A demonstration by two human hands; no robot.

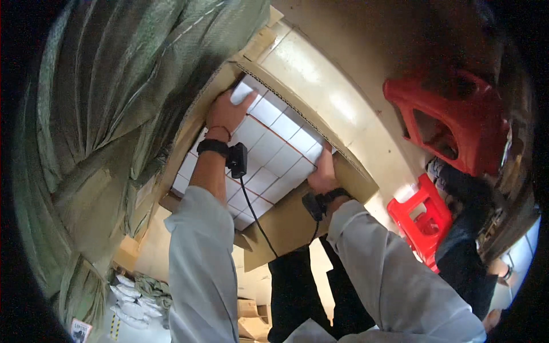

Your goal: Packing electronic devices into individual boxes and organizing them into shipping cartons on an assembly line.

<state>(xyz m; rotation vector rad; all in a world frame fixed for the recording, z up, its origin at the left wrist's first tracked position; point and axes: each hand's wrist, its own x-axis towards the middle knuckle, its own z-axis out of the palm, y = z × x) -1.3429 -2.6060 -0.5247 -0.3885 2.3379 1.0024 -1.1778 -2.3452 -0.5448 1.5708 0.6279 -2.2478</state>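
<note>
Below me stands an open brown cardboard carton [286,226] holding rows of small white boxes [264,150]. My left hand [227,113] is at the far left end of the top row, its thumb over a white box and its other fingers partly hidden along the carton wall. At the opposite end of that row, my right hand [324,173] reaches down between the white boxes and the right wall, with its fingertips hidden. The hands close on the row from both ends. A black device with a cable is strapped to each wrist.
Green woven sheeting [108,86] fills the left side, beside the carton. Two red plastic stools [466,123] are at the right, near another person's dark-clothed leg [466,246]. White bags [134,306] lie at lower left, and smaller cardboard boxes [253,323] at the bottom.
</note>
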